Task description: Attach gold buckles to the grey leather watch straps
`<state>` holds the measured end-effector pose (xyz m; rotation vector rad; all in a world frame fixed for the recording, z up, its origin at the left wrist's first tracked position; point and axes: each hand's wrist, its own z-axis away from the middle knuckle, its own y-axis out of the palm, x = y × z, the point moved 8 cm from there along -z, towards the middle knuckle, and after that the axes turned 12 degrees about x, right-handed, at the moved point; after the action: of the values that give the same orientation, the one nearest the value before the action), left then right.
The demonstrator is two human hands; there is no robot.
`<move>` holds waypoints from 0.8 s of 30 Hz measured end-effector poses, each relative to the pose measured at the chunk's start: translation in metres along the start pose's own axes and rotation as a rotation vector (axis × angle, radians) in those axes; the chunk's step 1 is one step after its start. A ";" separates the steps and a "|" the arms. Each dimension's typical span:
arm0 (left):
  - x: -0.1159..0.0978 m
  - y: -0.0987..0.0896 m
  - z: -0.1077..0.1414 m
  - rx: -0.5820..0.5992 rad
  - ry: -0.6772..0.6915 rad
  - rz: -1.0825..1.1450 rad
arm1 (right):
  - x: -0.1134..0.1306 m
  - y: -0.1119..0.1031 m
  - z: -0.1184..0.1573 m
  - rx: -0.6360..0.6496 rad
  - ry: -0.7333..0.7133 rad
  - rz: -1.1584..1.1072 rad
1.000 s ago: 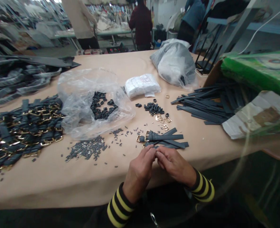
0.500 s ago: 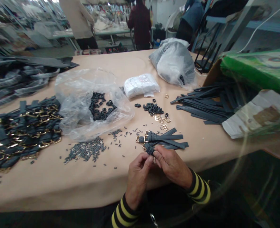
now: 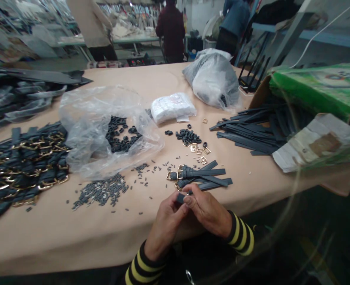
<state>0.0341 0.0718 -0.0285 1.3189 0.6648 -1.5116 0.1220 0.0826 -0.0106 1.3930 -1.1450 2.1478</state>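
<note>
A short dark strap [image 3: 180,198] is pinched between my two hands, just above the table's near edge. My left hand [image 3: 167,215] is closed on its left side. With thumb and forefinger together, my right hand [image 3: 209,209] grips its other end, where a small shiny bit shows; the fingers hide the rest. Just beyond my fingers lie several dark straps with gold buckles [image 3: 206,173], fanned to the right. Farther back are loose gold buckles [image 3: 203,160] and a little heap of black strap loops [image 3: 189,136]. Tiny dark pieces [image 3: 103,190] are heaped to the left.
A large pile of buckled straps [image 3: 29,166] covers the left side. Behind stand an open clear bag of loops [image 3: 86,134], a white packet [image 3: 173,107] and a full plastic bag [image 3: 214,77]. Loose straps [image 3: 246,130] spill from a green box [image 3: 320,87] at right. People stand beyond.
The strap has turned in my fingers, so a flat dark face now shows where a looped end showed before. My right forefinger has lifted slightly. The whole view has shifted a little.
</note>
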 end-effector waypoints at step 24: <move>-0.068 0.032 -0.133 0.353 0.328 -1.169 | -0.078 -0.109 0.026 -0.395 0.053 -0.566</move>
<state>0.1122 0.1980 0.0077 1.5363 1.6187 -2.4202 0.2445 0.1406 -0.0257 1.2728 -0.9416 1.4655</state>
